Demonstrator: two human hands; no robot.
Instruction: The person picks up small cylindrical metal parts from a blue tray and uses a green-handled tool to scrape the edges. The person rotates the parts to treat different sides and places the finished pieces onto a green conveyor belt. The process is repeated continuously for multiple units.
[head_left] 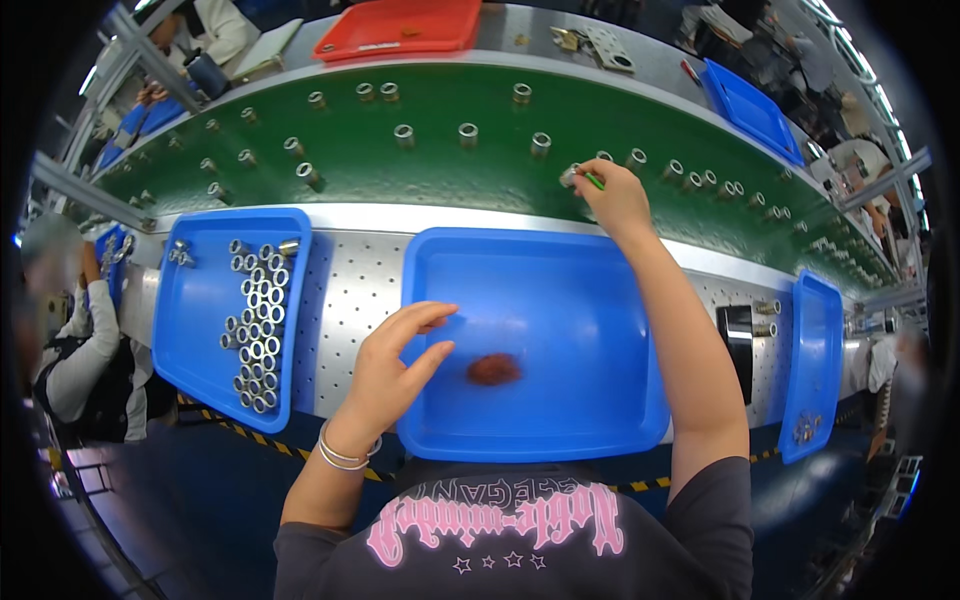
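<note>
1. Touching a silvery sleeve point(568, 177) with the right hand point(614, 203), near the near edge of the green belt point(440, 178), beyond the far edge of the blue tray point(535, 238).
2. Holding a green stick point(596, 182) in narrowed fingers; not showing clearly whether also gripping the sleeve.
3. Holding the left hand point(393, 365) half-spread over the tray's left edge, gripping nothing visible.
4. Probably handling as stiff, slick, slightly weighty; calling for pinching across the outer wall.

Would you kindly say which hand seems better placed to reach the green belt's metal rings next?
Probably the right hand: it's over the green belt, near metal rings; the left hand is over the blue tray.
</note>
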